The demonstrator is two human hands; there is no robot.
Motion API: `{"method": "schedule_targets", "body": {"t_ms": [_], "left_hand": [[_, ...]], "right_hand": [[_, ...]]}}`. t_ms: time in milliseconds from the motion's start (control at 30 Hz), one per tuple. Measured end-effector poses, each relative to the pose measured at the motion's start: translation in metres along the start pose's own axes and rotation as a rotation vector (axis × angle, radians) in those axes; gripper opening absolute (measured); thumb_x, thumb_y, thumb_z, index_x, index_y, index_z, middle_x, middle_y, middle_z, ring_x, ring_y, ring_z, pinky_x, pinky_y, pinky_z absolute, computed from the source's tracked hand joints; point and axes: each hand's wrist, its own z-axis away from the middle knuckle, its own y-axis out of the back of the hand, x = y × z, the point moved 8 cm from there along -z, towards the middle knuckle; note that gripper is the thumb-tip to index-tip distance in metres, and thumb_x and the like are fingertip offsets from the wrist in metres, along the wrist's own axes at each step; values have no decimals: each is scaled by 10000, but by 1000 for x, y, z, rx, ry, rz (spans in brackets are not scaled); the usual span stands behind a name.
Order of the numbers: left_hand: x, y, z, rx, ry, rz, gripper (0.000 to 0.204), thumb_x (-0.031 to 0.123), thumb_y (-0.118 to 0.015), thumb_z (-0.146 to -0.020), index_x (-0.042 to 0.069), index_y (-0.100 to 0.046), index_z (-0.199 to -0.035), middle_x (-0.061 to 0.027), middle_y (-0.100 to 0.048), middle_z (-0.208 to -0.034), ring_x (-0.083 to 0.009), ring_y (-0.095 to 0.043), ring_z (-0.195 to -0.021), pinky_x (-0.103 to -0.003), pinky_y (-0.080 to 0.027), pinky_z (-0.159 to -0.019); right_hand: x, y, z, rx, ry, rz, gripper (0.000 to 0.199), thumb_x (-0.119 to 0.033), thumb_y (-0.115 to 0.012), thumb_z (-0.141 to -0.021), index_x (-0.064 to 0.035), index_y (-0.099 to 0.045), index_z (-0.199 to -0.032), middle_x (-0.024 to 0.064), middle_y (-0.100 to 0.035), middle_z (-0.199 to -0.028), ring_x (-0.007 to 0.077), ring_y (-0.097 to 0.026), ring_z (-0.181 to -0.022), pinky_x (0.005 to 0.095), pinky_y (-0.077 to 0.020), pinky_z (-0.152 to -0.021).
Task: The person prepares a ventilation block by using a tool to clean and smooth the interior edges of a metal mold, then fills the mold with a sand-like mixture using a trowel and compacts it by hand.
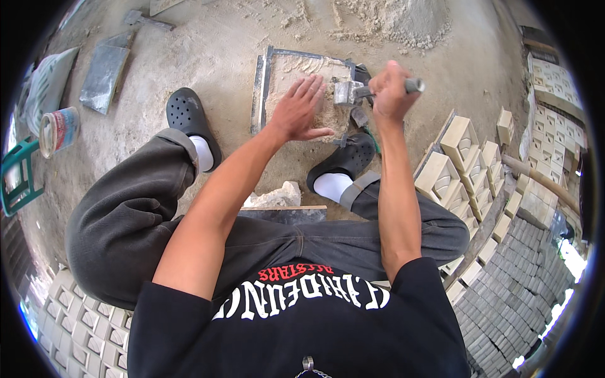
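A square metal mould (260, 94) lies on the ground between my feet, filled with crumbly pale mix (293, 68). My left hand (298, 108) rests palm down on the mix with its fingers stretched out. At the mould's right side, my right hand (392, 94) is wrapped round the handle of a hammer (345, 93). The hammer's blocky, mix-coated head is over the mould's right part; whether it touches the mix I cannot tell. A small grey block (359, 116) sits just below the head, near my right shoe (343, 160).
Loose grey powder (409, 22) is heaped beyond the mould. Patterned cast blocks (460, 142) stand in rows at right, near stacked grey bricks (517, 277). At left are a metal plate (106, 70), a bucket (60, 131) and a green stool (22, 176). Another hammer (148, 20) lies far left.
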Motion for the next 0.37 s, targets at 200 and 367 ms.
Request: {"method": "schedule_targets", "body": {"t_ms": [200,367], "left_hand": [[28,-2,6,-17,-3,67,1206,855,-487,-752,-91,-293,-1474,-237,-292,-1558,-349,-221,-1480,-446,-155,-1219],[8,-2,17,-19,48,-64,1221,868,-473,-745,-98,-300,-1470,-227,-294,-1564,-330,-234,-1480,-433,-135,-1224]], "right_hand": [[6,21,13,99,-32,-18,392,-155,-563,-907,-91,-407,-553,-10,-388,-484,97,-345,-391,294,-278,-398],[4,41,26,98,-59,-228,410,-161,-576,-903,-85,-390,-546,-8,-365,-473,110,-333,-379,294,-271,-399]]}}
